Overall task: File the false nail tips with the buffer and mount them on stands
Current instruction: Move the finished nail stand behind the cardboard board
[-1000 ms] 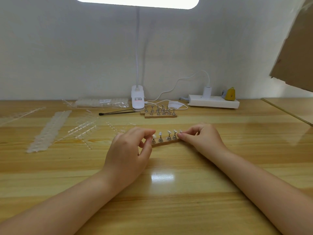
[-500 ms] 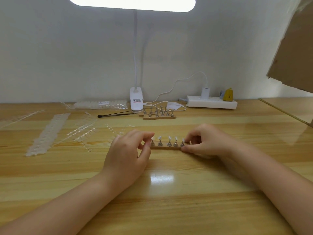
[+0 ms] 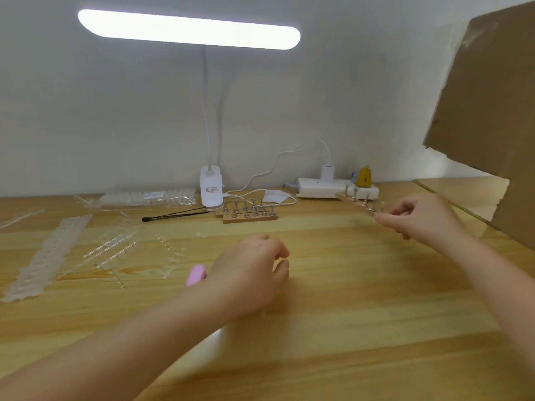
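Note:
My right hand [image 3: 417, 217] pinches one end of a wooden strip stand [image 3: 357, 202] carrying small metal pegs with nail tips, lifted above the table at the right, near the power strip. My left hand [image 3: 249, 273] rests mid-table with fingers curled; a pink buffer [image 3: 196, 274] pokes out from under its left side, and whether the hand grips it is hidden. Two more wooden stands with pegs [image 3: 249, 212] sit by the lamp base. Clear strips of nail tips [image 3: 115, 247] lie on the left.
A clip lamp base [image 3: 211, 189] and white power strip [image 3: 321, 191] stand along the wall. A black thin tool [image 3: 173, 216] and a bag of tips [image 3: 147, 196] lie at the back left. A cardboard sheet [image 3: 489, 117] juts in at the right.
My right hand has lifted the strip stand from mid-table and carried it right and back. My left hand let go of it and stayed low; the pink buffer has come into view.

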Demonstrator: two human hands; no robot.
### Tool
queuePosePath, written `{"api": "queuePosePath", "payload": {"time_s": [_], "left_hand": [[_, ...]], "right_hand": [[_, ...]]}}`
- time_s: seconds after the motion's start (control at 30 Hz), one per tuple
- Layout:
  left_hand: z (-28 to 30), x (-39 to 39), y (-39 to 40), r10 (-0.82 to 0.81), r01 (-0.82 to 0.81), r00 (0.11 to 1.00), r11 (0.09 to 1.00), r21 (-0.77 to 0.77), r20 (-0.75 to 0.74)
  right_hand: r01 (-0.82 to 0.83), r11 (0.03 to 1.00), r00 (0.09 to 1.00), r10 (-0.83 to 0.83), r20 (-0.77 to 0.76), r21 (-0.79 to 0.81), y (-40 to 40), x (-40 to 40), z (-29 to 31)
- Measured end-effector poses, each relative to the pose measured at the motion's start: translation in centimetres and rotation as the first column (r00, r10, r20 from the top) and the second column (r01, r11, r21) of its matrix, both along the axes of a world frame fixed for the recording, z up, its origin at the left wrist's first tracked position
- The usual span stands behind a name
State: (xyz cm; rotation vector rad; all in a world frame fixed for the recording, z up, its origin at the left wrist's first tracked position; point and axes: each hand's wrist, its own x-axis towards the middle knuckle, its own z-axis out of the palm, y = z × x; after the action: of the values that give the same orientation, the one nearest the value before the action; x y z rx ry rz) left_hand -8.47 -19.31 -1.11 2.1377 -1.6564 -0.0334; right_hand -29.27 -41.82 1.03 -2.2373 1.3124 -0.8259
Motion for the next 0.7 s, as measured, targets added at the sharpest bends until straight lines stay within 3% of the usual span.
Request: {"api": "queuePosePath", "payload": {"time_s": [0.17,0.37,0.53,0.7], "left_hand": [[-0.1,-2.9,-7.4,-0.022,0.023,0.998,1.0,0.009,-0.065],[-1.1,-4.6,-14.4,0.081,-0.074,0.974,0.996,0.041,-0.209],[-3.6,-5.0,-15.5,0.141,-0.149,0.986,0.984,-0.099,-0.087],[-4.3,-5.1,-15.7,0.108,-0.11,0.994,0.975,-0.194,-0.022]], "right_hand": [[0.294,0.949,0.919,-0.313,-0.24,-0.115,-4.0,-5.8,-2.1],[0.513,0.851,0.811,-0.524,-0.258,-0.116,-7.3,-9.7,-2.9],[0.546,0.821,0.789,-0.57,-0.229,-0.165,-10.2,-11.4,-3.5],[0.586,0.793,0.758,-0.61,-0.232,-0.169,-12.8,-12.0,-4.3]]}}
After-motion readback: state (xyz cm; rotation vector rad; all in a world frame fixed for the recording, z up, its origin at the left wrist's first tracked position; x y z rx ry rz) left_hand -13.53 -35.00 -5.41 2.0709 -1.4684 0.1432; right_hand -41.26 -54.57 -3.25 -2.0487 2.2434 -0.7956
